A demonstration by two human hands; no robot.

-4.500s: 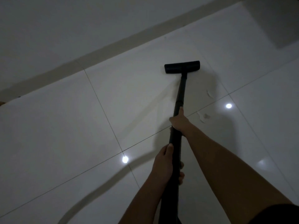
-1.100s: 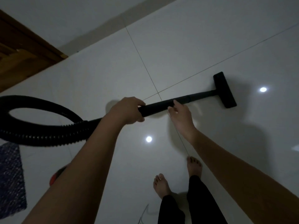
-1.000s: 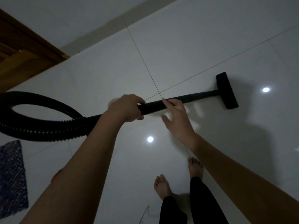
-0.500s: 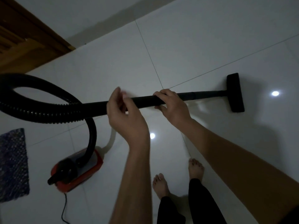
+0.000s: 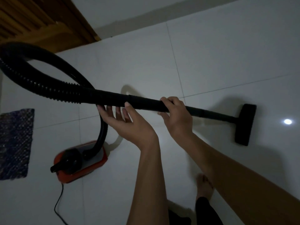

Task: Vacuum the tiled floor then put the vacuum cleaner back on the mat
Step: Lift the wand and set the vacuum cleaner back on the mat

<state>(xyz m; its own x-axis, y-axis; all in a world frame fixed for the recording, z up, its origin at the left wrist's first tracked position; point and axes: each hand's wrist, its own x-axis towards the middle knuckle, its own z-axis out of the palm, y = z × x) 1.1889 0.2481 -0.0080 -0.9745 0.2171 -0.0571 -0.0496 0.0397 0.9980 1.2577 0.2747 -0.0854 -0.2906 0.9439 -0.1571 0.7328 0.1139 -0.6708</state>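
1. Glossy white tiled floor (image 5: pixel 211 62) is filling the view in dim light, with a wooden door (image 5: pixel 40 18) at 11 o'clock. Reflections are hiding any dust I might be missing.
2. I am seeing my right hand (image 5: pixel 176 117) wrapping closed around the black wand (image 5: pixel 146 103), carrying it alone.
3. My left hand (image 5: pixel 128 124) is lying open, palm up, fingers only brushing the wand's underside; I judge a slack right grip is risking a drop onto tile.
4. Floor nozzle (image 5: pixel 245 124) is sitting at 3 o'clock; swinging the wand could be scraping it sideways.
5. Ribbed hose (image 5: pixel 48 85) is looping high toward 10 o'clock; pulling it could be tipping the red vacuum cleaner (image 5: pixel 81 161), standing at 8 o'clock on bare tile.
6. Mat (image 5: pixel 15 145) is lying at 9 o'clock, near the cleaner but apart from it.
7. Power cord (image 5: pixel 58 207) is trailing toward 7 o'clock near my bare foot (image 5: pixel 204 185); I am flagging a trip hazard.
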